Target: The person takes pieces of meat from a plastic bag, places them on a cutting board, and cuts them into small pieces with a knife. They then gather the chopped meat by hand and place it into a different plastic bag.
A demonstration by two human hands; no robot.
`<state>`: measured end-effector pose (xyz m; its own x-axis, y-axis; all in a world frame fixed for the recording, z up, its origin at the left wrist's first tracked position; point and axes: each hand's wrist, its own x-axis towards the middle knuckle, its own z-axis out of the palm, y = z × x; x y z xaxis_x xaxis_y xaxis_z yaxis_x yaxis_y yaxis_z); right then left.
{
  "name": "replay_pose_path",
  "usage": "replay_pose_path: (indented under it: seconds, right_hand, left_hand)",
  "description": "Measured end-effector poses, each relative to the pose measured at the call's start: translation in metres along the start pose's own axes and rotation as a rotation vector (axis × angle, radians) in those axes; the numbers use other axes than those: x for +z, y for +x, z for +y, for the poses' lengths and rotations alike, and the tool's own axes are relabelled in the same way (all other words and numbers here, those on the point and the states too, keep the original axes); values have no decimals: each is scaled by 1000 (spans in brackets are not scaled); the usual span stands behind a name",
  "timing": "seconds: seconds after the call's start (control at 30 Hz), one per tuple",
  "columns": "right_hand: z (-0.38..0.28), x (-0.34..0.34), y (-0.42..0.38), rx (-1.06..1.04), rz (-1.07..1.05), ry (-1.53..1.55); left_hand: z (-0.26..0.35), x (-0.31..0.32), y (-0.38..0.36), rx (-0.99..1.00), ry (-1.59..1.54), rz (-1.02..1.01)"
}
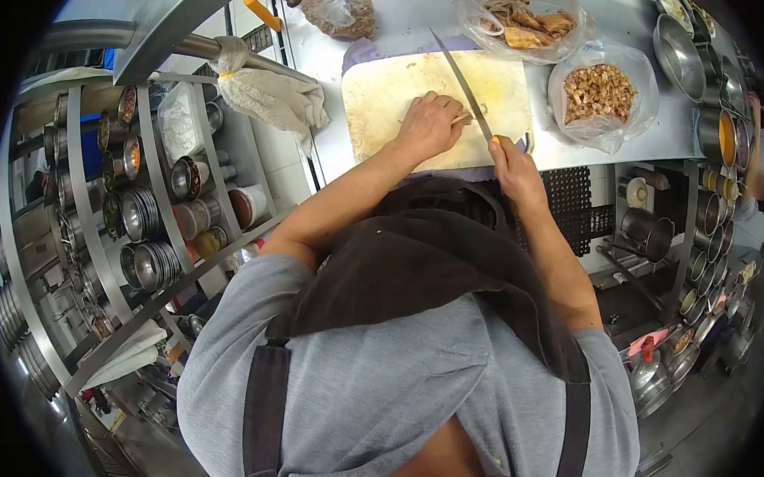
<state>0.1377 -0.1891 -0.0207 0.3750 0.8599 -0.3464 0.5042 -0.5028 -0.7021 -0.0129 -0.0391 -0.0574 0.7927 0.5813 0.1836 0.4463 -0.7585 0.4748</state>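
My left hand presses down on a small piece of food on the pale cutting board, fingers curled over it. My right hand grips the handle of a long knife. Its blade runs diagonally across the board, right beside my left fingers. The food under my left hand is mostly hidden.
A plastic bag of chopped brown pieces lies right of the board. Another bag of cooked meat and a tied bag sit behind it. Metal bowls line the right. Shelves of steel tins and a cloth stand left.
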Motion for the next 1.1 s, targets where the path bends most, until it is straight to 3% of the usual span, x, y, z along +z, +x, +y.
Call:
replay_pose_path:
  seconds: [0.33, 0.43, 0.57, 0.73, 0.97, 1.1]
  right_hand:
    - [-4, 25, 36, -116, 32, -108]
    - [-2, 24, 37, -145, 76, -70]
    - [-4, 8, 8, -95, 47, -51]
    - [-10, 4, -2, -74, -14, -59]
    - [-7, 33, 34, -108, 27, -91]
    - [-1, 28, 21, -119, 87, -35]
  left_hand:
    - [-8, 9, 6, 31, 22, -101]
    - [-5, 4, 1, 78, 7, 12]
    - [-5, -4, -4, -21, -70, -1]
    - [-13, 4, -1, 96, -37, 41]
    - [-15, 6, -1, 101, 11, -31]
    - [-10, 0, -4, 88, -64, 60]
